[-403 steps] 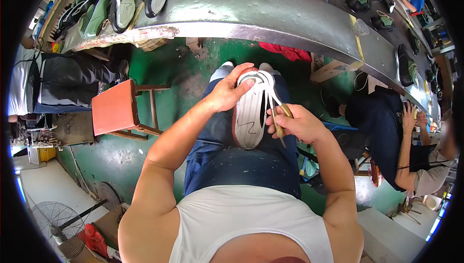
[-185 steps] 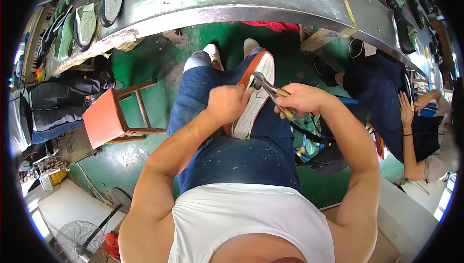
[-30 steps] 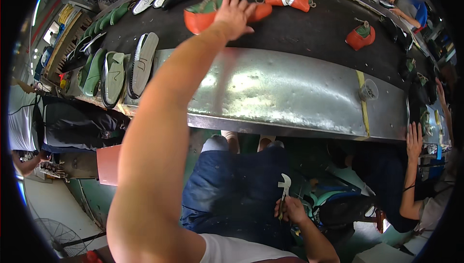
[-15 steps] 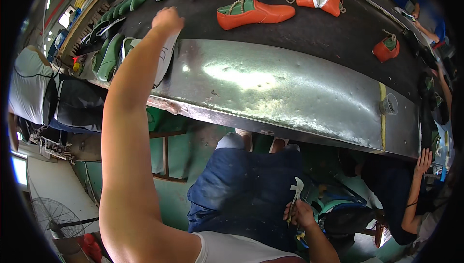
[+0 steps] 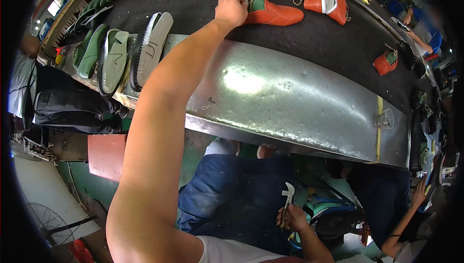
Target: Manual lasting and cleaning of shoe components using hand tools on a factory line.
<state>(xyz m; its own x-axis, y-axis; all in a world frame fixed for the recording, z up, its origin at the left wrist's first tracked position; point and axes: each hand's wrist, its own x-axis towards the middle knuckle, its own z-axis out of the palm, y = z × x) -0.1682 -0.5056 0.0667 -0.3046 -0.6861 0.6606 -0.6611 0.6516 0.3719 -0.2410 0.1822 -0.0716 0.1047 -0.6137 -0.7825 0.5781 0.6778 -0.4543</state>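
My left hand reaches across the bench with curled fingers closed at the heel of an orange shoe. The shoe sits on a green last, with a rope loop standing up beside my fingers. The hand hides the heel, so the exact grip does not show. Low in front of my body, my right hand holds lasting pincers, their curved metal head pointing up. Nearer my left forearm lie a pale sole with black edging and another similar sole, both with marks drawn on them.
A shiny metal sheet covers the near bench, with a clear plastic cup at its right. A pair of orange shoes and a single one stand farther back. Green lasts line the left. People work on both sides.
My left hand has moved right, from the soles at the left to the orange shoe's heel. The right hand still holds the pincers. The view has shifted a little.
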